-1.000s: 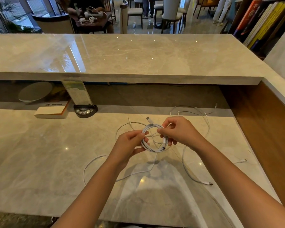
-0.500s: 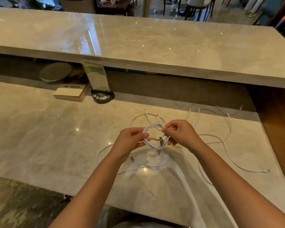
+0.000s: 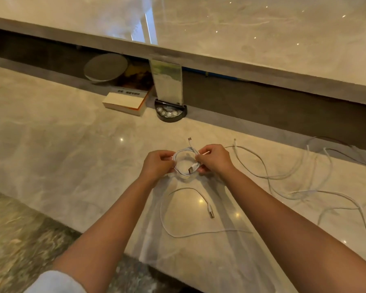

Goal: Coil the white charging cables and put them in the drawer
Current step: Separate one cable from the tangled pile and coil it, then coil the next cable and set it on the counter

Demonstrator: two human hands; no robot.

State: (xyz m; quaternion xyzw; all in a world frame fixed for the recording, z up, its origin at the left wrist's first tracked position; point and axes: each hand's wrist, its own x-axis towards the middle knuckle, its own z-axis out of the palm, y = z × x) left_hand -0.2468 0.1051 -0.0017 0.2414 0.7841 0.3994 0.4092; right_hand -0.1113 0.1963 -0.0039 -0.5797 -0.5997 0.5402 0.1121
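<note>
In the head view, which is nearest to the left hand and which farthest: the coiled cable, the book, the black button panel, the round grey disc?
From the left hand:
1. Coiled cable: held in it, shared with the right hand.
2. Black button panel: straight behind the hands, at the post's foot.
3. Book: behind, to the left.
4. Round grey disc: farthest, under the upper counter, behind the book.

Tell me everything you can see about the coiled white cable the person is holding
The coiled cable is thin, white and looks rubbery, wound into a small round loop of several turns. It is held above the marble counter, with the left hand pinching its left side and the right hand pinching its right. A metal-tipped plug lies across the lower right of the loop, and another connector end sticks out beyond the top. Nothing ties it.
</note>
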